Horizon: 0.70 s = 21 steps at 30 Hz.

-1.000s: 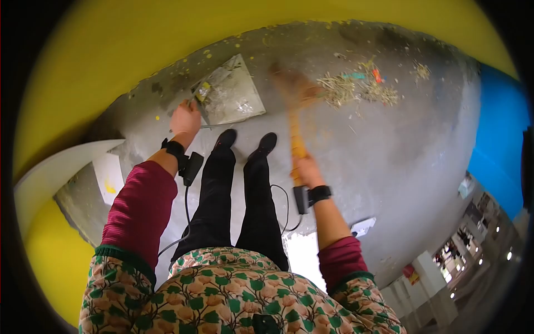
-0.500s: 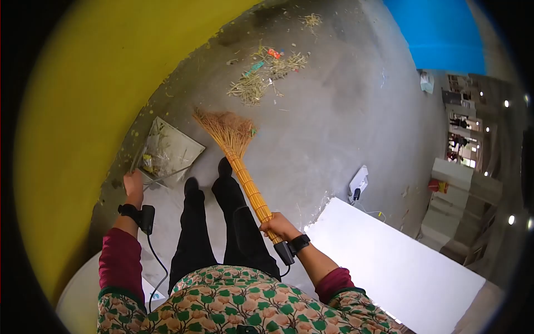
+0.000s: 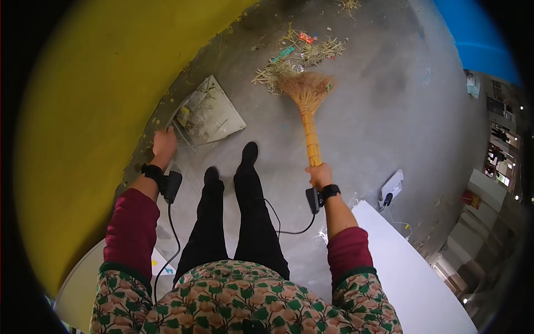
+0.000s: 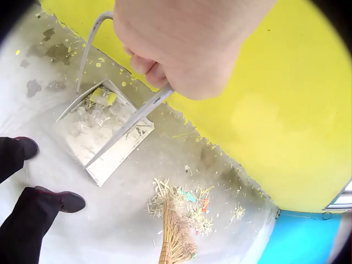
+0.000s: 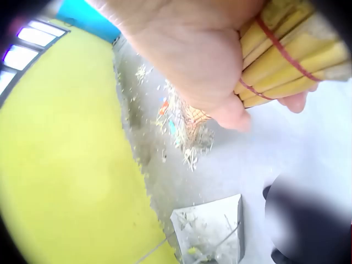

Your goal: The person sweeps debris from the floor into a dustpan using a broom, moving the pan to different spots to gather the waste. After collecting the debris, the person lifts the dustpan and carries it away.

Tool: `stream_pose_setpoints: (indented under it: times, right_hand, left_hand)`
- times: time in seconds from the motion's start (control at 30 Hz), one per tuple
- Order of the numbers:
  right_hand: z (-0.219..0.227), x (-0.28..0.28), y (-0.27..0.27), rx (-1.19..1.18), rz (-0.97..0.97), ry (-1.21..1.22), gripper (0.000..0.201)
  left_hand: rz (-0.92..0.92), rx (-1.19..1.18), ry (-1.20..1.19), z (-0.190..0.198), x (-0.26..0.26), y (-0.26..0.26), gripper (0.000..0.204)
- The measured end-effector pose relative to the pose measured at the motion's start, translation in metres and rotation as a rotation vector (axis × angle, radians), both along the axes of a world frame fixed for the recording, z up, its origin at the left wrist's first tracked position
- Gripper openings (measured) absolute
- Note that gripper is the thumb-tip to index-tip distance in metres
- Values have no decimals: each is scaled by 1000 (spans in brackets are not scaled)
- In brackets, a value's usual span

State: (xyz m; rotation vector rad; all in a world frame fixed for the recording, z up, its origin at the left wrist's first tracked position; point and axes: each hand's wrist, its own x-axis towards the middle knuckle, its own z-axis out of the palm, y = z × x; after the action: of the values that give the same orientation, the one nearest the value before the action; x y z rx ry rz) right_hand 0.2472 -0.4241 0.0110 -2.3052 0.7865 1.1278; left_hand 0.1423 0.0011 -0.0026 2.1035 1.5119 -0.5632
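**Broom and dustpan held over a concrete floor**

The broom point(image 3: 309, 111) has its long axis running from the right hand point(image 3: 319, 175) away from the person, bristle end pointing forward. The fanned head rests at the near edge of a litter pile point(image 3: 295, 53), touching it. The right hand's fingers are wrapped tight round the butt of the shaft. The left hand point(image 3: 164, 142) is fisted on the wire handle point(image 4: 129, 121) of the dustpan point(image 3: 208, 113), which sits on the floor against the foot of the yellow wall point(image 3: 94, 83), its handle slanting up to the hand and its open mouth turned towards the shoes point(image 3: 249, 153).

The head view alone shows both hands, the legs and the broom's full length. The left-wrist view shows the handle's two thin rods meeting the pan's corners, and a yellow scrap lying in the pan; the head view blurs these. The right-wrist view shows the shaft as a bundle of yellow canes bound with red thread; the dustpan appears there at the bottom edge, soft in focus.

The pan is flat, square, dull grey metal. The bristles are stiff tan straw. The litter is dry straw with red and teal scraps. The floor point(image 3: 378, 128) is rough grey concrete, flecked with yellow paint beside the wall.
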Motion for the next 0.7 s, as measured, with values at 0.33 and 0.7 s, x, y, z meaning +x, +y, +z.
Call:
stream_pose_setpoints:
  times: [0.33, 0.7]
  right_hand:
    - [48, 20, -78, 152, -397, -67, 14]
    - [51, -116, -7, 346, 53, 457, 26]
  left_hand:
    - [-76, 82, 14, 5, 18, -4, 42]
    - [-72, 30, 42, -1, 18, 2, 40]
